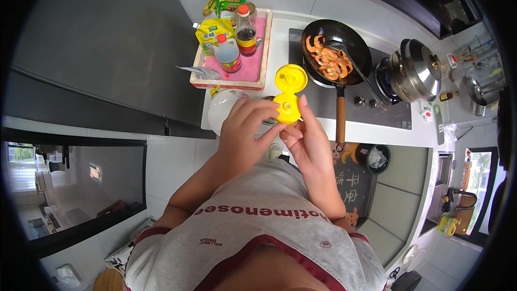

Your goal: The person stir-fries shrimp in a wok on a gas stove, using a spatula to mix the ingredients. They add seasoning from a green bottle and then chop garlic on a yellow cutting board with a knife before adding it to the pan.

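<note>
Both my hands are at a yellow plastic flip-top cap (287, 108), its lid (291, 78) hinged up; whatever lies under the cap is hidden. My left hand (252, 129) touches the cap's left edge with its fingertips. My right hand (310, 139) holds the cap from the right and below. Beyond the hands, to the right, a black wok (359, 54) with a wooden handle (341, 115) stands on the cooktop. In it lie orange cooked shrimp (329, 60) and the head of a metal ladle (355, 64). A white bowl (220, 109) is partly behind my left hand.
A foam box (264, 52) at the back left holds a soy sauce bottle (246, 36), a second red-capped bottle (228, 54) and a yellow pouch (214, 32). A lidded steel pot (416, 70) stands right, over a lit burner. Below the counter is a black bin (373, 159).
</note>
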{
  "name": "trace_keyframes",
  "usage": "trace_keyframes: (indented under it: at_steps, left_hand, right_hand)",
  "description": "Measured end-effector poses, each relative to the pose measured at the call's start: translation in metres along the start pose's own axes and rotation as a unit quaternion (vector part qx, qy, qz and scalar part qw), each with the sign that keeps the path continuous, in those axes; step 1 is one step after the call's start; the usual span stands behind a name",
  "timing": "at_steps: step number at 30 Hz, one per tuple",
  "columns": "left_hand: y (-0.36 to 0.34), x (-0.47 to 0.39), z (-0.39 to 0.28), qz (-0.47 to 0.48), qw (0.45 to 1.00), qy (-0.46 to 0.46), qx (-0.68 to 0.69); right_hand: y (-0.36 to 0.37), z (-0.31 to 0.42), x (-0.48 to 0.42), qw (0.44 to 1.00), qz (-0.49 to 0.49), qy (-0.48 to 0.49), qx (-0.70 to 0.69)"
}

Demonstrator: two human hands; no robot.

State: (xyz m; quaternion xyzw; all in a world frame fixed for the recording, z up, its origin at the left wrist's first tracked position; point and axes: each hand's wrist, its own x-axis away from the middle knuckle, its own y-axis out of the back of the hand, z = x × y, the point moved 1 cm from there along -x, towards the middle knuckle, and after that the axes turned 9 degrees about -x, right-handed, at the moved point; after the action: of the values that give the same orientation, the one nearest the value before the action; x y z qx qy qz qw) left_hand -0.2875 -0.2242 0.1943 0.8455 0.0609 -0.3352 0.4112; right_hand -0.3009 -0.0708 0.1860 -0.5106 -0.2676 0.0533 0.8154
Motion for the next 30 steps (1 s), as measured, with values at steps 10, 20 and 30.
trace_keyframes:
  at_steps: [10,20,30]
  left_hand:
    - [-0.089,0.027,0.098,0.122,0.937,0.247,0.212]
    - [-0.106,0.050,0.122,0.171,0.947,0.186,0.200]
    - [-0.107,0.053,0.141,0.194,0.938,0.113,0.263]
  right_hand:
    - [0.083,-0.006,-0.084,0.939,-0.131,0.072,0.311]
    - [0.116,-0.006,-0.095,0.875,-0.093,0.166,0.444]
    - [0.047,0.028,-0.091,0.438,0.188,0.275,0.835]
